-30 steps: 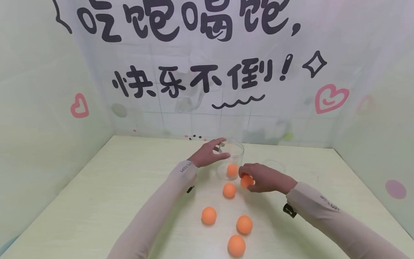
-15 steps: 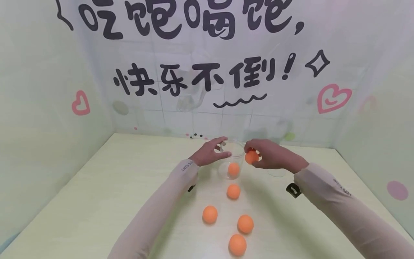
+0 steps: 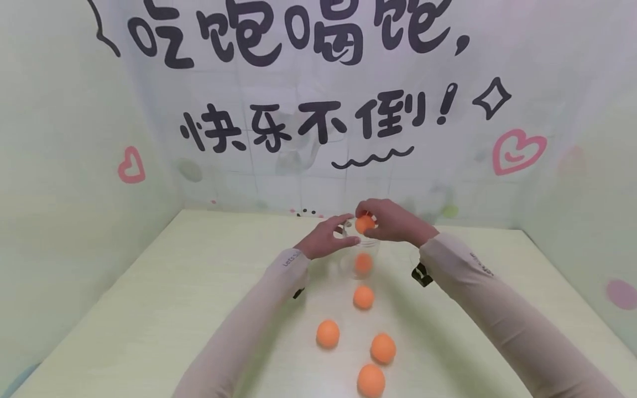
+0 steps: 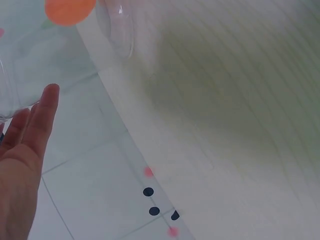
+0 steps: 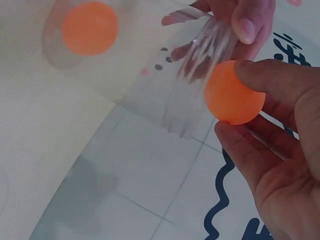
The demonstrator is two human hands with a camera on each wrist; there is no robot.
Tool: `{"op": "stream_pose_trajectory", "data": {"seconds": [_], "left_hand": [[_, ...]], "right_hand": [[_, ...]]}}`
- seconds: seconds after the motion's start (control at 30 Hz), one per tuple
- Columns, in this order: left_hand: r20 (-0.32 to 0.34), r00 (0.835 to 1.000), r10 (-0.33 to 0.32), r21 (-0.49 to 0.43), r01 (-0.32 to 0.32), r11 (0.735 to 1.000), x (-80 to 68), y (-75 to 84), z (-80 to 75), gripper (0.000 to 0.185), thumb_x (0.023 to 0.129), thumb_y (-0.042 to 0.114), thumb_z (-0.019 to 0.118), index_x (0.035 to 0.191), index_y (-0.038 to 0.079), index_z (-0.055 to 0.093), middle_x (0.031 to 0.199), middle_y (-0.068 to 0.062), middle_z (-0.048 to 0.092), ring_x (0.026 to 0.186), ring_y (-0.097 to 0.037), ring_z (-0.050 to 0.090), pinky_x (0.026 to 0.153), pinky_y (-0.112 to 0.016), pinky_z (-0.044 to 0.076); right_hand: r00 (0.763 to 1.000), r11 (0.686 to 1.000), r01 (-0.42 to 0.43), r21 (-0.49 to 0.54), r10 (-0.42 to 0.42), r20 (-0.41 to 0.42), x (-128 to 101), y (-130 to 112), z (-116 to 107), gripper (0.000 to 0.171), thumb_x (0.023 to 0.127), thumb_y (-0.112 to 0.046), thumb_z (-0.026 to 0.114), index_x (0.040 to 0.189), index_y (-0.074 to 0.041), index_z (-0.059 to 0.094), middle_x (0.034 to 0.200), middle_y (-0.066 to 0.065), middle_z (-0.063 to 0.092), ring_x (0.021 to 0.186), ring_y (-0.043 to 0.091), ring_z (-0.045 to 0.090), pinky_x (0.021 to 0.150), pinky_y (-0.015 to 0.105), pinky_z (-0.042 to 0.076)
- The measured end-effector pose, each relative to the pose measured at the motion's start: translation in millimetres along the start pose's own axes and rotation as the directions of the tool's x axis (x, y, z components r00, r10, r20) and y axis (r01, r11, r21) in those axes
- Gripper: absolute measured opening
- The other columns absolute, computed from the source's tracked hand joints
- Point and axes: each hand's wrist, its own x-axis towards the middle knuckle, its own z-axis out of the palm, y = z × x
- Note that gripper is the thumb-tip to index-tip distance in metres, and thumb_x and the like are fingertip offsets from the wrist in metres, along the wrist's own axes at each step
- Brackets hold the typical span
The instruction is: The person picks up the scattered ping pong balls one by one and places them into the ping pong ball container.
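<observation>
A clear jar [image 3: 372,246] stands near the back of the table, with one orange ping-pong ball [image 3: 363,263] at its bottom. My left hand [image 3: 325,237] holds the jar by its upper part, thumb in front and fingers behind. Between thumb and fingers, my right hand [image 3: 397,222] pinches another orange ping-pong ball [image 5: 234,93] right at the jar's mouth. The right wrist view shows the jar's threaded rim [image 5: 200,75] beside this ball. Part of the left hand [image 4: 22,170] shows along the jar's side in the left wrist view.
Several loose orange balls lie on the pale table in front of the jar, the closest to it being one ball [image 3: 363,297]. A faint clear round piece [image 3: 414,256] lies right of the jar, partly behind the right sleeve. A printed curtain [image 3: 278,193] rises behind the table.
My right hand has lifted its ball from the table beside the jar, up and then left to the jar's mouth. The left hand keeps its hold on the jar.
</observation>
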Motion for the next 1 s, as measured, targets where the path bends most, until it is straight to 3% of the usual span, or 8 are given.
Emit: {"op": "stream_pose_trajectory", "data": {"seconds": [0.33, 0.63, 1.0], "left_hand": [[0.004, 1.0, 0.014, -0.016, -0.014, 1.0, -2.5, 0.2, 5.0, 0.068, 0.09, 0.04, 0.063, 0.147, 0.018, 0.035, 0.14, -0.006, 0.049, 0.124, -0.025, 0.05, 0.097, -0.045, 0.047], [0.003, 0.999, 0.039, -0.014, -0.039, 0.999, -4.6, 3.7, -1.7, 0.065, 0.09, 0.037, 0.064, 0.146, 0.017, 0.038, 0.139, -0.006, 0.05, 0.122, -0.025, 0.051, 0.096, -0.043, 0.047], [0.015, 1.0, 0.025, -0.004, -0.025, 1.0, -5.7, 5.2, -3.7, 0.064, 0.09, 0.04, 0.063, 0.145, 0.019, 0.038, 0.139, -0.006, 0.05, 0.122, -0.024, 0.05, 0.095, -0.042, 0.048]], "right_hand": [[0.993, 0.997, -0.075, -0.011, 0.076, 0.091, 7, 13, 16, 0.023, 0.079, -0.007, 0.073, 0.101, -0.006, 0.066, 0.093, 0.003, 0.066, 0.083, 0.017, 0.058, 0.078, 0.033, 0.053], [0.994, 0.996, -0.084, -0.03, 0.086, 0.063, 12, 13, 23, 0.024, 0.08, -0.009, 0.073, 0.103, -0.004, 0.07, 0.092, 0.005, 0.068, 0.078, 0.016, 0.056, 0.072, 0.027, 0.049], [0.997, 0.996, -0.065, -0.059, 0.067, 0.036, 13, 11, 29, 0.021, 0.08, -0.008, 0.073, 0.101, -0.003, 0.07, 0.089, 0.005, 0.068, 0.075, 0.016, 0.055, 0.069, 0.026, 0.047]]}}
